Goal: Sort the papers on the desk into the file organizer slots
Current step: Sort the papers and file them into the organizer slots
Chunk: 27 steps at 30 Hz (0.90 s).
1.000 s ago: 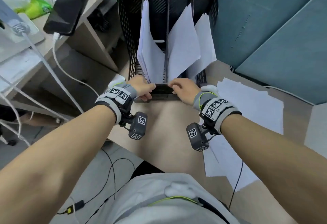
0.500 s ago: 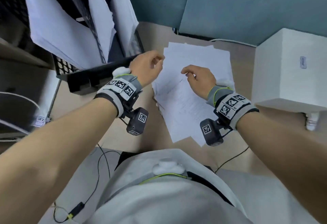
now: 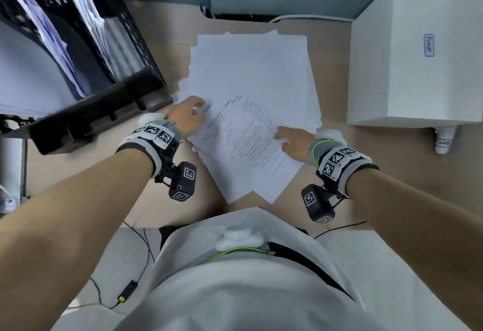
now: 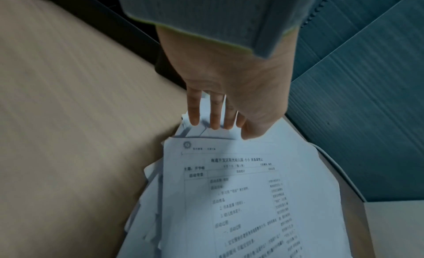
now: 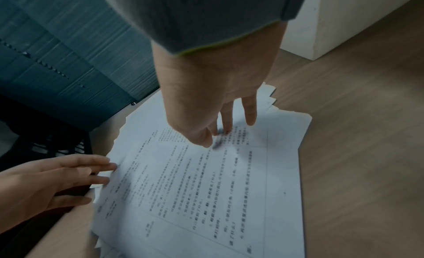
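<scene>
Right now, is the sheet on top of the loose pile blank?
No: in the left wrist view the top sheet of the pile carries printed text and a ruled table, with the left hand at its upper edge.

Papers between organizer and box

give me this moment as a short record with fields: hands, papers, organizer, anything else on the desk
left hand: left hand open, fingers straight at the left edge of the paper stack
right hand: right hand open, fingertips on the printed top sheet
papers: loose, uneven pile lying flat on the desk
organizer: black mesh file organizer left of the pile, slots already holding sheets
other: white box right of the pile
</scene>
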### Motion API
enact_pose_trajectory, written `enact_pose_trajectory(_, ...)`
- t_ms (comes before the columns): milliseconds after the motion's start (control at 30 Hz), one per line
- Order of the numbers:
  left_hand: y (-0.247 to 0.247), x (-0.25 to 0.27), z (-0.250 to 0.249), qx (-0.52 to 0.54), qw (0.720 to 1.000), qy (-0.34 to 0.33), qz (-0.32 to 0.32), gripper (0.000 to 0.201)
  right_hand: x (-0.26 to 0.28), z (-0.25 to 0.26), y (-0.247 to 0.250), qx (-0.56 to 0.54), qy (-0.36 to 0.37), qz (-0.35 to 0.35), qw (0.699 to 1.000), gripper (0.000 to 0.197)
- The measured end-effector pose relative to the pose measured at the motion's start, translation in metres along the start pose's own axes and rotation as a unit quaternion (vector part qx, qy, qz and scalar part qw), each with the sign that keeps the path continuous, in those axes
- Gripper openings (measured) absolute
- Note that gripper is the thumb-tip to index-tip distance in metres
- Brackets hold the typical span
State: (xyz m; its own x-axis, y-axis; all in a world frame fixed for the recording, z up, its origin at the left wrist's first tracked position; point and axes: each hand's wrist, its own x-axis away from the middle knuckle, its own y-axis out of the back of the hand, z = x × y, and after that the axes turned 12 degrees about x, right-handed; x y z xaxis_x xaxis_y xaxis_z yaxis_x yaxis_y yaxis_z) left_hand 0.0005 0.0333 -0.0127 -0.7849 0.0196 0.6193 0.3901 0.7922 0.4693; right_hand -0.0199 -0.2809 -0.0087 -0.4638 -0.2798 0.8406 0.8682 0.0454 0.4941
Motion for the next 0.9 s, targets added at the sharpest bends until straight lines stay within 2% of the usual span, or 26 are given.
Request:
enact_pose_trajectory(200, -0.012, -0.013, -0.006, 0.076, 0.996, 0.037, 0.025, 0.041, -0.003, -0.005, -0.008, -0.026, 0.012, -0.01, 1.0, 0.045)
enact_pose_trajectory(267, -0.013, -0.013, -0.01, 0.033, 0.998, 0.032, 0.051, 0.037, -0.002, -0.004, -0.01, -0.029, 0.01, -0.011, 0.999, 0.045)
enact_pose_trajectory(333, -0.015, -0.009, -0.013, -0.04, 0.995, 0.018, 0.086, 0.02, 0.0, -0.003, -0.01, -0.038, 0.01, -0.013, 0.999, 0.045)
enact_pose_trajectory(400, -0.019, -0.003, -0.014, -0.084, 0.99, 0.003, 0.111, 0.03, 0.002, -0.004, -0.006, -0.082, -0.013, -0.053, 0.995, 0.046)
enact_pose_trajectory(433, -0.02, 0.0, -0.015, -0.096, 0.988, 0.0, 0.12, 0.036, 0.003, -0.004, -0.004, -0.113, -0.032, -0.094, 0.989, 0.047)
enact_pose_trajectory(500, -0.019, 0.006, -0.013, -0.101, 0.986, -0.012, 0.132, 0.033, 0.004, -0.002, 0.001, -0.157, -0.05, -0.178, 0.97, 0.051)
enact_pose_trajectory(533, -0.017, 0.008, -0.011, -0.092, 0.985, -0.014, 0.144, 0.025, 0.003, 0.0, 0.003, -0.177, -0.045, -0.195, 0.964, 0.053)
enact_pose_trajectory(600, -0.01, 0.011, -0.011, -0.057, 0.985, -0.017, 0.163, 0.011, 0.003, 0.005, 0.008, -0.206, -0.021, -0.181, 0.962, 0.051)
enact_pose_trajectory(633, -0.005, 0.012, -0.013, -0.035, 0.986, -0.019, 0.162, 0.013, 0.002, 0.008, 0.01, -0.214, -0.01, -0.168, 0.962, 0.043)
enact_pose_trajectory(700, 0.005, 0.008, -0.017, -0.001, 0.991, -0.019, 0.129, 0.023, 0.0, 0.014, 0.01, -0.226, -0.008, -0.168, 0.959, 0.014)
enact_pose_trajectory(767, 0.017, 0.003, -0.017, 0.048, 0.995, -0.005, 0.081, 0.025, -0.001, 0.02, 0.011, -0.246, -0.023, -0.203, 0.947, 0.03)
enact_pose_trajectory(800, 0.022, 0.0, -0.015, 0.109, 0.992, 0.009, 0.057, 0.023, -0.002, 0.022, 0.01, -0.269, -0.038, -0.21, 0.939, 0.033)
enact_pose_trajectory(833, 0.026, 0.0, -0.013, 0.19, 0.98, 0.034, 0.039, 0.02, -0.001, 0.024, 0.011, -0.296, -0.052, -0.216, 0.929, 0.03)
enact_pose_trajectory(900, 0.028, 0.002, -0.01, 0.356, 0.931, 0.082, 0.016, 0.01, -0.004, 0.028, 0.009, -0.356, -0.08, -0.218, 0.905, 0.027)
